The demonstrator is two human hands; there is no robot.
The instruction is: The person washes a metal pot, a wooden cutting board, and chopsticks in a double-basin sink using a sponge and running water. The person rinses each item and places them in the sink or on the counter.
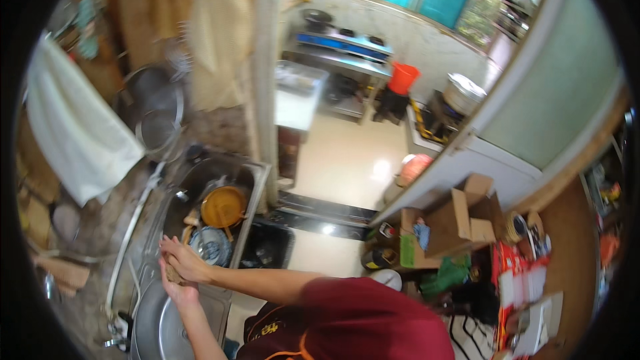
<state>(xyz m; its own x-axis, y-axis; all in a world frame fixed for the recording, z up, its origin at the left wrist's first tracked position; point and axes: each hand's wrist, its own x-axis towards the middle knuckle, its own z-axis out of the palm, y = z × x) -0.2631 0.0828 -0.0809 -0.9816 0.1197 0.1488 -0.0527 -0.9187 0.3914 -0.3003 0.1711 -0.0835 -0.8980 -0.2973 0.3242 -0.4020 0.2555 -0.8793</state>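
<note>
Above the divide of a stainless steel double sink [260, 180], my two hands are pressed together. A small brown, rough-textured lump [174, 274] sits between the palms, mostly covered by fingers, so its kind is unclear. My left hand [176, 290] holds it from below, and my right hand [187, 259] lies over it. In the far basin, just past my hands, are a blue-and-white patterned bowl [211, 246] and an orange-brown round vessel [223, 206]. Beneath my left forearm, a large metal basin [156, 317] rests in the near sink bowl.
A white pipe [131, 230] and a tap [116, 342] run along the wall side. Pans [152, 95] and a white cloth [80, 125] hang there. Through a doorway stands a gas stove [345, 45]. Open cardboard boxes [450, 230] are stacked beside the door [510, 160].
</note>
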